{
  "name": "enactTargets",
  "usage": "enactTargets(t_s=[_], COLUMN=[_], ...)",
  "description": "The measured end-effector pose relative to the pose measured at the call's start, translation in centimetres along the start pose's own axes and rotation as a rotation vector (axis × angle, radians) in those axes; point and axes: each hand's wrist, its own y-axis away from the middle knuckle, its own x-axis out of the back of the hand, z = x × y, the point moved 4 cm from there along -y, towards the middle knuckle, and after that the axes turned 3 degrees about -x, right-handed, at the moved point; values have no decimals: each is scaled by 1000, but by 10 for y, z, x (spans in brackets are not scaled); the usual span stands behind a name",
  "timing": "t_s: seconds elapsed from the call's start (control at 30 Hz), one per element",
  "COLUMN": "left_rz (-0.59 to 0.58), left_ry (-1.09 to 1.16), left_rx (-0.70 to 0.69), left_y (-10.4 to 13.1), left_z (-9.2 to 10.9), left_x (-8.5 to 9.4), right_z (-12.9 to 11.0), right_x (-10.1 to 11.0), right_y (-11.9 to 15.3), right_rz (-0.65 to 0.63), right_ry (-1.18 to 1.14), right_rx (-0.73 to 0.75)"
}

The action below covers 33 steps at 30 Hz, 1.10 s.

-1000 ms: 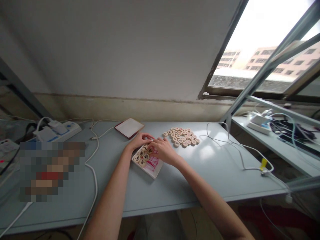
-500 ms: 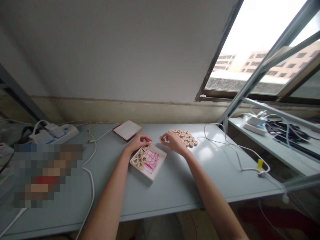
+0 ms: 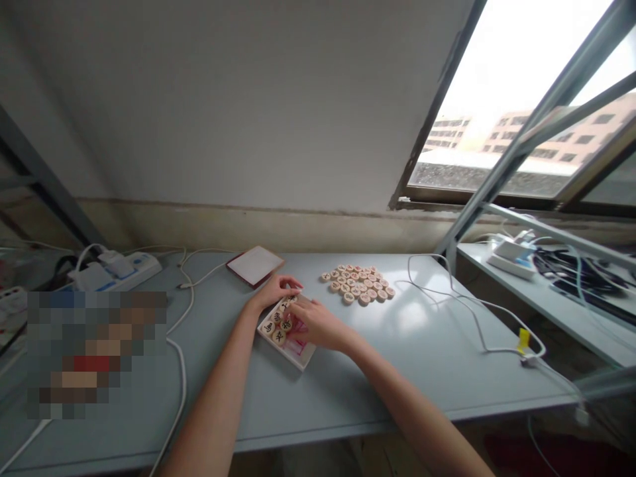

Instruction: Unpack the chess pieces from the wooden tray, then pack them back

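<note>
The right hand (image 3: 314,323) had just come back from the left edge of the loose xiangqi pieces (image 3: 356,285) to the open xiangqi box (image 3: 292,360). Half a second earlier it had held a piece between thumb and fingers beside that cluster; now its fingertips were bent down over the box, hiding part of the pink drawing (image 3: 298,347) on the box floor. Judging by that trip, another piece had probably been brought over to the ones inside. The fingers were drawn close together, but I could not tell whether they gripped a piece or had let it go.

The left hand (image 3: 272,293) had stayed at the far left side of the box, its fingers loosely curled over the edge. It seemed to steady the box; whether it pinched the wall did not show.

The box lay flat on the bench (image 3: 427,351), open side up, nearer the person than the loose pieces and to their left. It sat askew, with one corner pointing toward the person and its sides running diagonally to the front edge. Because the right hand and wrist covered the right part, its long axis could not be judged. The boxed pieces (image 3: 279,337) lay face up along the left side, their line slanting away toward the far corner.
</note>
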Motion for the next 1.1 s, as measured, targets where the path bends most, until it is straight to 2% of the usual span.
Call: enactTargets(t_s=[0.1,0.23,0.4,0.53,0.6,0.77,0.83,0.93,1.1], left_rz=[3,6,3,-6,-1,-1,1,4,6], left_ry=[-6,-29,-16,23,29,18,23,35,49], left_rx=[-10,-17,-5,21,57,81,72,58,70], left_y=[-2,-1,0,1,1,2,2,3,3], left_z=[-3,-2,3,3,1,-1,0,2,5], left_x=[0,0,0,-1,-1,-1,-1,-1,-2], right_z=[2,2,10,45,67,103,104,92,80], right_x=[-7,-6,14,44,52,45,40,34,29], right_y=[-2,-4,-1,11,20,34,34,28,20], right_rz=[37,61,101,165,159,119,121,153,281], right_ry=[27,58,-3,-41,-10,105,127,156,337], right_rx=[-37,-53,-54,-139,-186,-327,-360,-304,-337])
